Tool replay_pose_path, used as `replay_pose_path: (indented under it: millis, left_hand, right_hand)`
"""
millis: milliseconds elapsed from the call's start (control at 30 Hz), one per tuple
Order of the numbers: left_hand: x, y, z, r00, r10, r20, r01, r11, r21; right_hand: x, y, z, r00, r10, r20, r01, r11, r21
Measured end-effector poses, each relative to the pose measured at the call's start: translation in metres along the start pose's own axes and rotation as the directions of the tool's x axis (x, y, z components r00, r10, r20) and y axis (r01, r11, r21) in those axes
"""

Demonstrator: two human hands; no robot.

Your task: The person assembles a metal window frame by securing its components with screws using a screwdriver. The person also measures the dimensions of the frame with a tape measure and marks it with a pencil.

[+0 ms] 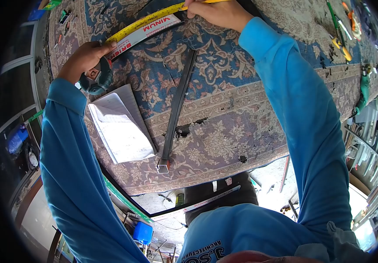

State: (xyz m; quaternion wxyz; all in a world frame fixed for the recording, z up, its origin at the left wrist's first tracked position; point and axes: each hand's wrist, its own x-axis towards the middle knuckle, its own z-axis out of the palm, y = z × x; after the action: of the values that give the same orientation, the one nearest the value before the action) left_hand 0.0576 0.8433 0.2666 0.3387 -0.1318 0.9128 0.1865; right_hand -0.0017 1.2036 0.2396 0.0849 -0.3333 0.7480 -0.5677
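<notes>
My left hand (pixel 84 59) is closed around a dark teal tape measure (pixel 96 83), its thumb on the yellow blade (pixel 147 19). The drawn-out blade lies along a dark metal strip with a white and red printed label (pixel 154 28). At the blade's far end, my right hand (pixel 219 14) pinches a thin yellow pencil (pixel 215 1), its point close to the tape and strip. Below the left hand lies an open notebook (pixel 121 127) with handwritten pages. A dark square metal tube (pixel 179 105) rests beside it, its open end towards me.
A worn patterned carpet (pixel 224 105) covers the work surface and has several holes. Tools with green and yellow handles (pixel 342 48) lie at the far right. Another labelled metal bar (pixel 197 204) crosses near my legs. Metal lengths (pixel 373 153) fill a rack on the right.
</notes>
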Motion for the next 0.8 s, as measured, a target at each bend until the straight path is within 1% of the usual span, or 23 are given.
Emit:
replay_pose_path:
  millis: [33, 67, 167, 200, 267, 333, 367, 433, 600, 667, 800]
  left_hand:
    - [0.0028, -0.0019, 0.0014, 1.000, 0.010, -0.010, -0.009, 1.000, 0.008]
    - [0.0038, -0.0032, 0.0021, 1.000, 0.019, -0.021, -0.018, 1.000, 0.015]
    - [0.0048, -0.0048, 0.0039, 0.999, -0.004, -0.039, 0.005, 1.000, 0.027]
    - [0.0041, -0.0043, 0.0039, 0.999, -0.004, -0.039, 0.005, 1.000, 0.026]
    - [0.0031, -0.0054, 0.0031, 0.999, 0.020, -0.025, -0.018, 0.996, 0.083]
    - [0.0069, -0.0084, 0.0016, 0.999, 0.034, -0.014, -0.033, 0.995, 0.091]
    - [0.0069, -0.0076, 0.0011, 0.999, 0.049, -0.003, -0.048, 0.994, 0.099]
    - [0.0055, -0.0069, 0.0021, 0.999, 0.049, -0.009, -0.048, 0.994, 0.096]
    - [0.0037, -0.0050, 0.0021, 0.999, 0.048, -0.015, -0.046, 0.994, 0.097]
    - [0.0022, -0.0037, 0.0027, 0.998, 0.019, -0.053, -0.015, 0.998, 0.067]
    - [0.0011, -0.0026, 0.0016, 1.000, 0.009, -0.019, -0.009, 1.000, 0.014]
  right_hand:
    - [-0.0006, 0.0032, 0.0003, 1.000, -0.019, -0.017, 0.019, 0.999, 0.051]
    - [0.0000, 0.0032, 0.0005, 1.000, -0.020, -0.016, 0.021, 0.998, 0.052]
    - [-0.0017, 0.0030, -0.0002, 1.000, 0.003, 0.009, -0.004, 0.998, 0.070]
    - [-0.0024, 0.0026, -0.0001, 0.999, 0.029, 0.019, -0.031, 0.994, 0.104]
    - [-0.0030, 0.0033, 0.0008, 0.998, 0.053, 0.030, -0.057, 0.989, 0.139]
    - [-0.0042, 0.0054, 0.0019, 0.995, 0.087, 0.044, -0.095, 0.965, 0.244]
    - [-0.0037, 0.0038, 0.0015, 0.995, 0.087, 0.045, -0.095, 0.965, 0.244]
    - [-0.0034, 0.0006, 0.0002, 0.999, 0.034, 0.036, -0.037, 0.995, 0.095]
    - [-0.0028, 0.0044, 0.0031, 0.999, 0.017, 0.027, -0.020, 0.992, 0.126]
    - [-0.0032, 0.0043, 0.0030, 1.000, 0.018, 0.025, -0.021, 0.990, 0.137]
    - [-0.0026, 0.0038, 0.0030, 1.000, 0.012, 0.027, -0.015, 0.992, 0.127]
